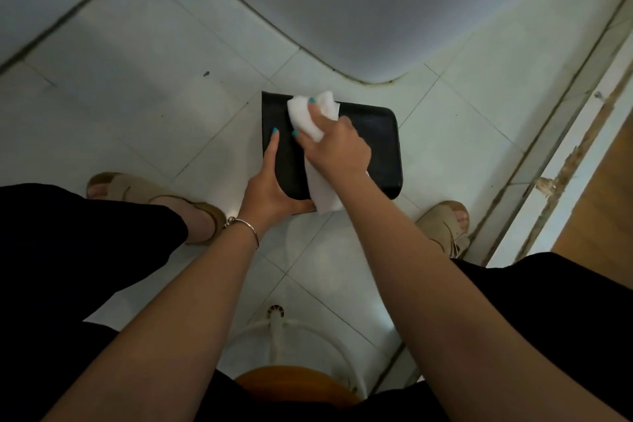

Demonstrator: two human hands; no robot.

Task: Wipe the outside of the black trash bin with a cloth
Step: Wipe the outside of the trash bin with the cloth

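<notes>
The right hand (334, 144) clutches the crumpled white cloth (310, 115) atop the rectangular black plastic trash bin (371, 147), whose near-left corner the left hand (270, 187) clasps, fingers extended along its side.

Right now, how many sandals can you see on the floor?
2. One sandal is left of the black trash bin; the other sandal is right of it, near the wall edge. None seems hidden.
</notes>
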